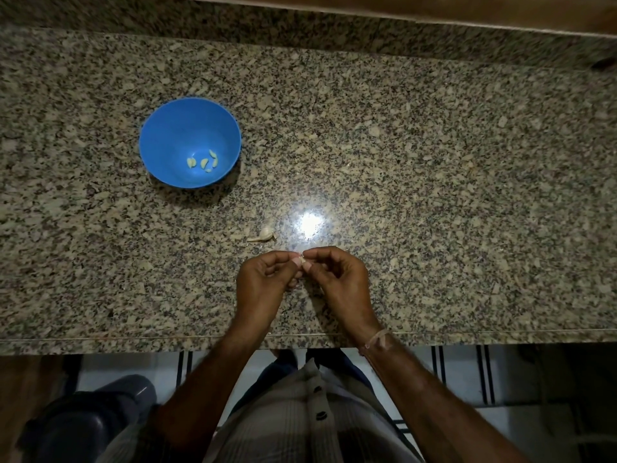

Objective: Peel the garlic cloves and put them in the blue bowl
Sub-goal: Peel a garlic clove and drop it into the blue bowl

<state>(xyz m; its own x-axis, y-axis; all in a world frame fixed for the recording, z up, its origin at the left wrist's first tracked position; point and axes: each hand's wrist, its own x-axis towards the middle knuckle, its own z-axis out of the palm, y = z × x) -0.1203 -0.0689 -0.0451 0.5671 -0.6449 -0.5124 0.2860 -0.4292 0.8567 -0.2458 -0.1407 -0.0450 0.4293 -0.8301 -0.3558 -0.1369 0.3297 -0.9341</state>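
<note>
A blue bowl (157, 135) stands on the granite counter at the left, with several peeled garlic cloves (203, 162) lying in its bottom. Near the counter's front edge my left hand (262, 282) and my right hand (335, 279) meet fingertip to fingertip and pinch a small garlic clove (302, 260) between them; most of it is hidden by my fingers. One unpeeled garlic clove (265, 233) with a bit of loose skin lies on the counter just beyond my hands.
The speckled granite counter (434, 195) stretches wide to the right, with a bright light reflection ahead of my hands. A raised granite ledge runs along the back. Below the front edge are my shirt, a tiled floor and a dark object at the lower left.
</note>
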